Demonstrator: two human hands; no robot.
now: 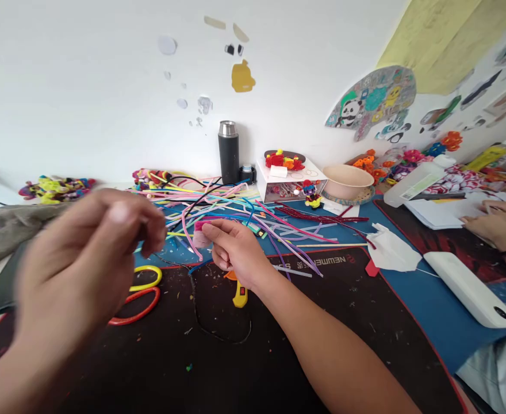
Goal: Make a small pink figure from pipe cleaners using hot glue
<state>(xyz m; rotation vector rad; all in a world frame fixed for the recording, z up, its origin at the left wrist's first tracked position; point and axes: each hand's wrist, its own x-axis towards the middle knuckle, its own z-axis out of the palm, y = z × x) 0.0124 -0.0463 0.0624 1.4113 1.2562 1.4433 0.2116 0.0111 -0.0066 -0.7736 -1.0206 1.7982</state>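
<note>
My right hand point(238, 250) pinches a small fuzzy piece point(201, 234), magenta on top and pale pink below, between thumb and fingers. Closer to the camera, my left hand point(80, 270) is raised and blurred, its fingers curled in toward the thumb; anything between them is hidden. Scissors with a yellow and a red handle loop point(143, 306) lie on the black mat point(305, 351), partly behind the left hand. Below my right hand shows a yellow tool point(240, 295) with a red switch, its other end hidden. A thin black cord point(196, 307) curves across the mat.
Many coloured pipe cleaners point(296, 221) spread behind my hands. Farther back stand a black thermos point(229, 152), a white box point(268, 187) and a beige bowl point(348, 183). Rightward are a face mask point(393, 250), a white power bank point(468, 287) and another person's hands point(494, 221).
</note>
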